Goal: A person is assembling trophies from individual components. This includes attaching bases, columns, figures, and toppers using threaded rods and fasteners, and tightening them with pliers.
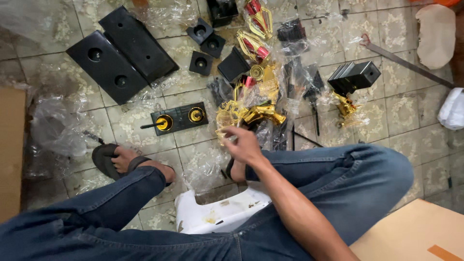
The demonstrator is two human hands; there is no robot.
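My right hand (244, 145) reaches down between my knees to a heap of gold trophy parts (251, 114) lying in clear plastic wrap. Its fingers are curled at the near edge of the heap, touching a gold piece; whether they grip it I cannot tell. Just left of the hand lies a black rectangular base (180, 118) with two gold cups set in it and a thin dark rod sticking out of its left end. My left hand is out of view.
Two long black bases (121, 53) lie at the far left, with small black square blocks (200, 35) and red-and-gold pieces (258, 19) behind the heap. A black box (355, 76) and metal bar (406, 60) are right. Cardboard box (411, 237), white stool (217, 212), sandalled foot (116, 159).
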